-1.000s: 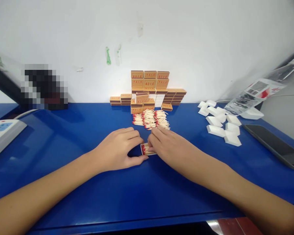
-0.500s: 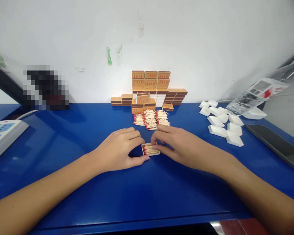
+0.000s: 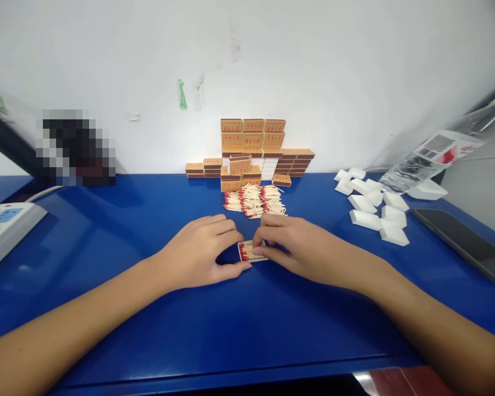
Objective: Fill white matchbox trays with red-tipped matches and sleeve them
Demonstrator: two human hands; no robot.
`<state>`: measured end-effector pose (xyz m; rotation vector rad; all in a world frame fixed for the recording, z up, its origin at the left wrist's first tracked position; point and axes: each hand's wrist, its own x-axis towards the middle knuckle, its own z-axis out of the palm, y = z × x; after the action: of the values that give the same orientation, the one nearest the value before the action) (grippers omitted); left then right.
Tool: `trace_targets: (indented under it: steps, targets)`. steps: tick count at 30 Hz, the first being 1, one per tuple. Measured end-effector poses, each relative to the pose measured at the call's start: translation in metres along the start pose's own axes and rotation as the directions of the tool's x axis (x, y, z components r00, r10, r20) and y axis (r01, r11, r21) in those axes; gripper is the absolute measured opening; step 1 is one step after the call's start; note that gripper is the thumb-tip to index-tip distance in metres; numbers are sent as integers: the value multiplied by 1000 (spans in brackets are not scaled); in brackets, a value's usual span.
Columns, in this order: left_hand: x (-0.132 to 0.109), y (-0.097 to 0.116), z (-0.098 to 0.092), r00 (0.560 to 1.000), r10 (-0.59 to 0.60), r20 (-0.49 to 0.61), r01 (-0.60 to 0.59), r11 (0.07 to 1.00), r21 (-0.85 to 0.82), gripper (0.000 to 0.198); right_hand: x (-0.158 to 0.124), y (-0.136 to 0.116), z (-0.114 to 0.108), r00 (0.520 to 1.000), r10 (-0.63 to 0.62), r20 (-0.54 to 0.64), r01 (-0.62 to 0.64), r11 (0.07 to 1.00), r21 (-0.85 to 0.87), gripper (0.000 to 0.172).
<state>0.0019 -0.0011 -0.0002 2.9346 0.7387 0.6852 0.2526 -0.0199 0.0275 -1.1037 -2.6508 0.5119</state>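
White tray (image 3: 257, 260) | left end clamped between left fingers (image 3: 233, 270) | right fingers (image 3: 275, 254) at its matches (image 3: 246, 251), grip unclear

Matchbox tray (image 3: 259, 259) partly hidden, power strip (image 3: 18, 234) cropped

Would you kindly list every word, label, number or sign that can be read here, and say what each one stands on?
"安全火柴", as best it reads: red characters on the middle matchbox in the second row from the top of the stack.
Too small to read surely: the red characters on the other matchboxes.
Too blurred to read: the red lettering and barcode on the bottle label.
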Motion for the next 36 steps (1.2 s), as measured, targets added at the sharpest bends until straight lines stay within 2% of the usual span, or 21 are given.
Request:
trace_targets:
  steps: [4, 10, 18, 22, 25, 27, 30, 36]
  targets:
    - [0, 0, 0, 1000, -1, -6, 1, 1000, -5, 30, -1, -2, 0, 1000, 10, -13, -10, 1000, -23, 23]
    - [-1, 0, 1, 1000, -6, -14, 6, 1000, -7, 30, 0, -2, 1, 1000, 27, 14, -27, 999, -28, 36]
    - [-1, 0, 0, 1000, -7, -4, 7, 1000, 0, 29, 0, -1, 1, 1000, -9, -6, 10, 1000, 20, 34]
    - [-1, 0, 0, 1000, -10, 3, 10, 1000, -7, 28, 1, 7, -10, 992, 13, -127, -16, 1000, -21, 36]
    - [0, 0, 0, 1000, -10, 0, 10, 1000, -16, 28, -4, 25, -23, 967, 67, -246, -98, 988, -118, 33]
    - [0, 0, -1, 1000, -11, -2, 11, 1000, -15, 29, -8, 38, -31, 970, 121, -209, -157, 973, -168, 30]
    - [-1, 0, -1, 1000, -21, -12, 21, 1000, -9, 28, -12, 50, -34, 978, 195, -68, -203, 967, -152, 30]
    - [0, 0, -1, 999, -34, -4, 34, 999, -2, 27, -4, 46, -16, 970, 239, 36, -237, 970, -48, 23]
